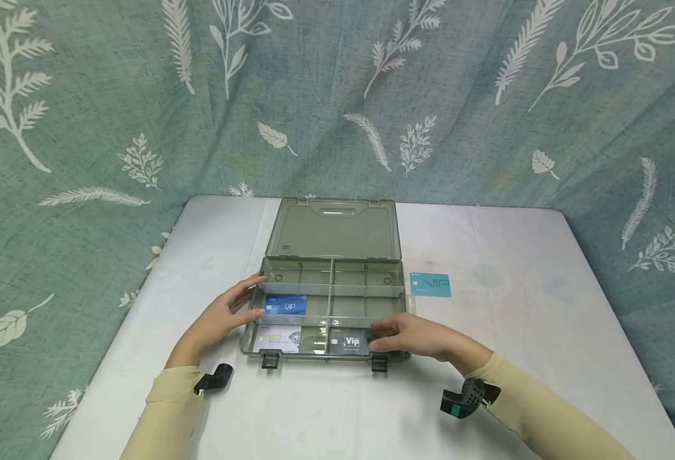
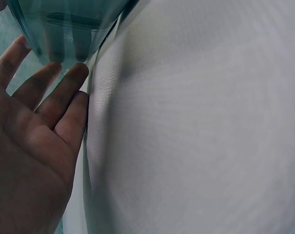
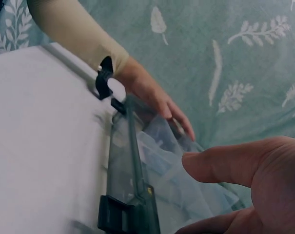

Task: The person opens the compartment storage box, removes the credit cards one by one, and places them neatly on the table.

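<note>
A translucent grey-green divided box (image 1: 314, 356) lies with its lid (image 1: 334, 233) folded back. Inside, a blue VIP card (image 1: 285, 305) sits in the middle left compartment. A white VIP card (image 1: 274, 339) occupies the front left one, and a black Vip card (image 1: 349, 342) lies in the front right one. My left hand (image 1: 218, 321) rests against the box's left side, fingers extended. Over the right end of the black card is my right hand (image 1: 415, 335), its thumb and fingers apart in the right wrist view; its fingers hide that end of the card.
To the right of the box, a teal VIP card (image 1: 430, 285) lies on the white-covered table (image 1: 516, 306). Two dark latches (image 1: 270, 360) stick out from the box's front edge. A green leaf-patterned cloth (image 1: 314, 96) hangs behind the table and at both sides.
</note>
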A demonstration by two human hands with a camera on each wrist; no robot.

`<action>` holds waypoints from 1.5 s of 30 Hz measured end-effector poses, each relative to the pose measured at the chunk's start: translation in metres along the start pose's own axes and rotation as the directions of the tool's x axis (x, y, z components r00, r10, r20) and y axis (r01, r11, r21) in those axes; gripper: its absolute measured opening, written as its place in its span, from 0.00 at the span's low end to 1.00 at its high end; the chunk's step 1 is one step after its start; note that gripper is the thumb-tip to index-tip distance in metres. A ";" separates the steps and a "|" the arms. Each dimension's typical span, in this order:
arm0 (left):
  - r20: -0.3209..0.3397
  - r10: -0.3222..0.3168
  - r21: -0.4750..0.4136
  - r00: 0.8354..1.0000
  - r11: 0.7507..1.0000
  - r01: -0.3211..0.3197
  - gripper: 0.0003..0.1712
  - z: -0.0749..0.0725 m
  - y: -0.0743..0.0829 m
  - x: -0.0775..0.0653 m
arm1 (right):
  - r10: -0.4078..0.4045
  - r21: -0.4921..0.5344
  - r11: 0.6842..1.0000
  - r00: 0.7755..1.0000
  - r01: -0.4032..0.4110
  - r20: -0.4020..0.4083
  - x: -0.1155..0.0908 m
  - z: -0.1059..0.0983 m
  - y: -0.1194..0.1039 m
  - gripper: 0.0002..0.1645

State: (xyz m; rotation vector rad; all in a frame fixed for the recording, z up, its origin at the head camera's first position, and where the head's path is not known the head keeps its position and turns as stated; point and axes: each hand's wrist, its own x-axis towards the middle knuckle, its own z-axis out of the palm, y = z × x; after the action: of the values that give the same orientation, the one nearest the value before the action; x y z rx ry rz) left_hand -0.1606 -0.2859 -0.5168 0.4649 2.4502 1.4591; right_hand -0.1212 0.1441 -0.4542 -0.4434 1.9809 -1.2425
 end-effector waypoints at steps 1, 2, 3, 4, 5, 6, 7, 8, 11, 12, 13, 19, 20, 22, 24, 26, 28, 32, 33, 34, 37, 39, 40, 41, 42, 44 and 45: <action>0.000 0.000 0.000 1.000 1.000 0.000 0.41 0.000 0.000 0.000 | 0.003 -0.001 1.000 1.000 -0.003 -0.002 0.000 0.001 0.000 0.40; 0.000 -0.001 0.000 1.000 1.000 0.001 0.41 0.000 0.000 0.000 | 0.005 -0.001 1.000 1.000 -0.005 -0.004 0.001 0.001 0.000 0.40; 0.001 -0.001 -0.001 1.000 1.000 0.001 0.41 0.000 0.001 0.000 | 0.006 0.001 1.000 1.000 -0.006 -0.007 0.001 0.002 0.000 0.40; 0.001 -0.002 -0.002 1.000 1.000 0.002 0.41 0.000 0.000 0.000 | 0.006 0.004 1.000 1.000 -0.006 -0.009 0.001 0.002 0.000 0.40; 0.001 -0.002 -0.003 1.000 1.000 0.002 0.41 0.000 0.001 0.000 | 0.006 0.009 1.000 1.000 -0.006 -0.009 0.001 0.002 0.000 0.40; 0.002 -0.002 -0.003 1.000 1.000 0.002 0.41 0.000 0.000 0.000 | 0.005 0.015 1.000 1.000 -0.005 -0.009 0.001 0.002 0.000 0.41; 0.002 -0.001 -0.003 1.000 1.000 0.001 0.41 0.000 0.000 0.000 | 0.003 0.022 1.000 1.000 -0.002 -0.010 0.001 0.002 0.001 0.41; 0.002 -0.002 -0.005 1.000 1.000 0.002 0.41 -0.001 0.000 0.000 | -0.001 0.028 1.000 1.000 0.001 -0.009 0.001 0.002 0.001 0.41; 0.002 0.000 -0.008 1.000 1.000 0.000 0.41 -0.001 0.000 0.001 | -0.013 0.044 0.999 1.000 0.013 -0.007 0.000 0.002 0.002 0.41; 0.002 0.000 -0.010 1.000 1.000 0.000 0.41 -0.001 -0.001 0.001 | -0.016 0.047 0.999 1.000 0.017 -0.007 0.000 0.002 0.002 0.40; 0.002 0.000 -0.013 1.000 1.000 0.000 0.41 -0.001 -0.001 0.001 | -0.019 0.049 0.999 1.000 0.019 -0.008 0.000 0.002 0.003 0.40; 0.004 0.005 -0.014 1.000 1.000 -0.005 0.41 -0.001 -0.001 0.001 | -0.025 0.060 0.998 1.000 0.026 -0.011 -0.003 0.001 0.001 0.40; 0.003 0.008 -0.015 1.000 1.000 -0.008 0.41 -0.001 0.000 0.001 | -0.029 0.063 0.998 1.000 0.030 -0.012 -0.003 0.001 0.001 0.39; 0.003 0.013 -0.013 1.000 1.000 -0.013 0.41 -0.001 0.000 0.001 | -0.035 0.066 0.997 0.999 0.036 -0.015 -0.005 0.000 -0.001 0.39; 0.002 0.017 -0.013 1.000 1.000 -0.017 0.41 -0.001 0.001 0.001 | -0.043 0.068 0.997 0.999 0.044 -0.017 -0.007 -0.001 -0.002 0.39; 0.002 0.018 -0.013 1.000 1.000 -0.018 0.42 -0.001 0.002 0.001 | -0.050 0.067 0.996 0.999 0.051 -0.021 -0.009 -0.002 -0.002 0.39; 0.002 0.019 -0.014 1.000 1.000 -0.019 0.42 -0.001 0.002 0.001 | -0.056 0.063 0.996 0.998 0.057 -0.025 -0.011 -0.002 -0.004 0.38; 0.002 0.019 -0.011 1.000 1.000 -0.019 0.42 -0.001 0.001 0.002 | -0.081 0.046 0.996 0.996 0.083 -0.033 -0.013 -0.003 -0.008 0.38; 0.002 0.017 -0.011 1.000 1.000 -0.017 0.42 -0.001 0.001 0.002 | -0.086 0.041 0.995 0.996 0.087 -0.035 -0.013 -0.003 -0.009 0.37; 0.002 0.017 -0.010 1.000 1.000 -0.017 0.42 -0.001 0.001 0.002 | -0.095 0.039 0.995 0.995 0.096 -0.034 -0.013 -0.003 -0.010 0.37; 0.003 0.013 -0.011 1.000 1.000 -0.013 0.42 0.000 0.001 0.002 | -0.117 0.038 0.992 0.993 0.118 -0.035 -0.012 -0.003 -0.013 0.36; 0.004 0.009 -0.012 1.000 1.000 -0.009 0.42 0.000 0.001 0.001 | -0.130 0.042 0.990 0.991 0.132 -0.036 -0.012 -0.003 -0.014 0.35; 0.003 0.008 -0.012 1.000 1.000 -0.008 0.42 0.000 0.001 0.001 | -0.139 0.043 0.989 0.990 0.141 -0.036 -0.011 -0.003 -0.015 0.35; 0.003 0.007 -0.012 1.000 1.000 -0.007 0.42 0.000 0.001 0.001 | -0.146 0.045 0.988 0.989 0.148 -0.038 -0.011 -0.003 -0.016 0.34; 0.002 0.006 -0.010 1.000 1.000 -0.006 0.42 0.000 0.001 0.002 | -0.155 0.047 0.987 0.987 0.156 -0.039 -0.010 -0.003 -0.016 0.34; 0.001 0.007 -0.010 1.000 1.000 -0.007 0.42 0.001 0.001 0.002 | -0.167 0.059 0.984 0.985 0.169 -0.043 -0.009 -0.002 -0.019 0.33; 0.000 0.007 -0.009 1.000 1.000 -0.007 0.41 0.001 0.001 0.002 | -0.174 0.064 0.982 0.984 0.177 -0.045 -0.008 -0.001 -0.020 0.32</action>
State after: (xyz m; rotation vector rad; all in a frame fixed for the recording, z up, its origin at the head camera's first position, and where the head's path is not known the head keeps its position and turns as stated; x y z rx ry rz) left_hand -0.1619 -0.2840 -0.5161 0.4723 2.4429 1.4726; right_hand -0.1186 0.1406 -0.4333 -0.5738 1.9593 -1.4339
